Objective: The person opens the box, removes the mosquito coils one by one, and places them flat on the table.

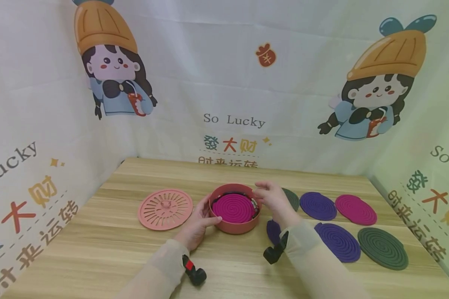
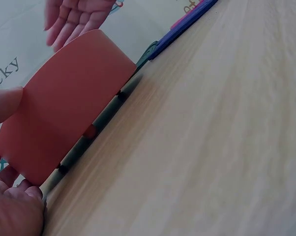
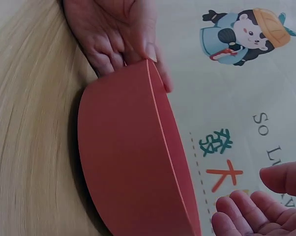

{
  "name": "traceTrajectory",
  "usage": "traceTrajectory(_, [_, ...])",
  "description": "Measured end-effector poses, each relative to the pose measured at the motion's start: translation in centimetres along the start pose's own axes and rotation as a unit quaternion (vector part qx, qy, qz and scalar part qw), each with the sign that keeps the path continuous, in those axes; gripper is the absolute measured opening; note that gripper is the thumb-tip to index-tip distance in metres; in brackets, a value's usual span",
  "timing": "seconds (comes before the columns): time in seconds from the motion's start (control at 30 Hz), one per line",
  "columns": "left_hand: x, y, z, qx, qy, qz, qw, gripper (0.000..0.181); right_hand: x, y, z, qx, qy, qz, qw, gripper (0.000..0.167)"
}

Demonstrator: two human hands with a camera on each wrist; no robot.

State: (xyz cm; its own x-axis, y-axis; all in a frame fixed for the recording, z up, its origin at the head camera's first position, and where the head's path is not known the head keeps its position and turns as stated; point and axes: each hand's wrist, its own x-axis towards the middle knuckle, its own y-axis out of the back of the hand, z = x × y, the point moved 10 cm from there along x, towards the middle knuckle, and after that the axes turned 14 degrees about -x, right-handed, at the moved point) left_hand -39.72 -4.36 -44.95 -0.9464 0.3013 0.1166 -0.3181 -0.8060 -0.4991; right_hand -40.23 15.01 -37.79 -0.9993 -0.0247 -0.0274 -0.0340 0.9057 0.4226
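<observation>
A round red mosquito coil box [image 1: 236,228] stands lidless on the table, with a magenta mosquito coil [image 1: 233,208] lying inside. Around that coil, a dark metal edge shows within the box. My left hand [image 1: 195,227] grips the box's left side, the thumb on its wall and rim and the fingers round the outside, as the right wrist view also shows of the left hand [image 3: 116,34]. Over the right rim hovers my right hand [image 1: 274,202]. In the right wrist view the right hand [image 3: 266,211] has loosely bent fingers, apart from the box and holding nothing.
A pink slotted lid [image 1: 166,204] lies to the left. On the right lie several flat coils: purple [image 1: 318,206], magenta [image 1: 356,209], another purple [image 1: 338,243] and green [image 1: 383,248]. The right arm partly covers a green coil [image 1: 292,199] and a purple coil [image 1: 273,231]. Printed cloth surrounds the table.
</observation>
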Motion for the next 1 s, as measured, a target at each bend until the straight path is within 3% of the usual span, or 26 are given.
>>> traceTrajectory(0.57, [0.0,0.0,-0.1,-0.002,0.003,0.000,1.0000,0.086,1.7,-3.5,1.0,-0.123,-0.065,0.018,0.9900,0.038])
traceTrajectory(1.0, [-0.1,0.1,-0.1,0.003,0.007,0.005,1.0000,0.085,1.5,-4.4,0.9,-0.131,-0.067,0.020,0.9889,0.037])
